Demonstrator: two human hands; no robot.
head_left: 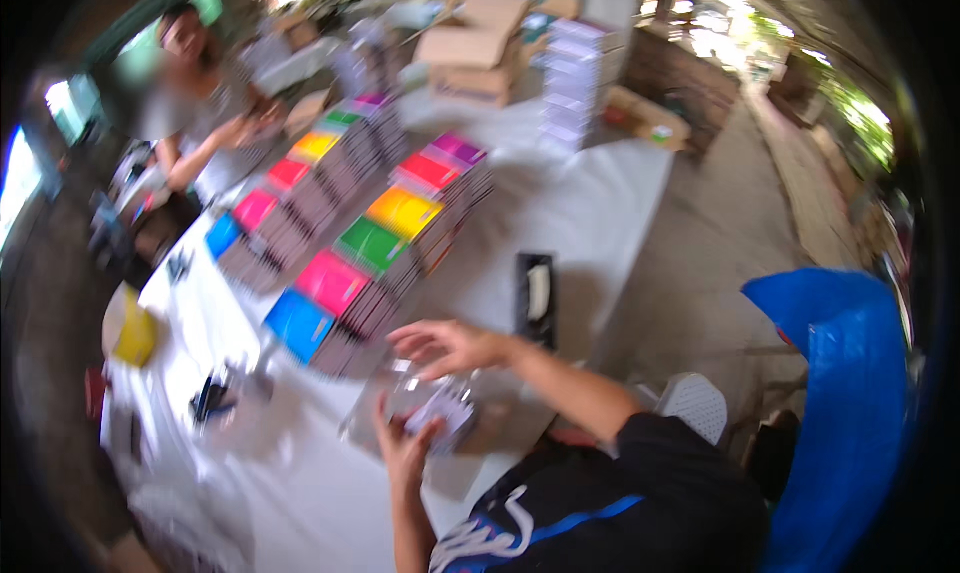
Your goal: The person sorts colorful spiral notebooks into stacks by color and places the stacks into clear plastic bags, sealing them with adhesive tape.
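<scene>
The left hand [403,453] grips a small stack of pale paper pieces [447,415] above the white-covered desk [300,503]. The right hand [450,349], open with fingers bent, is over the shiny clear plastic [405,383] near this stack. Beyond them, bright-covered notebooks [332,281] stand in piled rows.

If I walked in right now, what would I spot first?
Probably the bright stacks: two rows with blue, pink, red, yellow, green and purple tops, running across the white table. Next might come the big blue sheet at the right. Near the middle, the left hand is at a pale bundle, the right hand just beyond it.
</scene>
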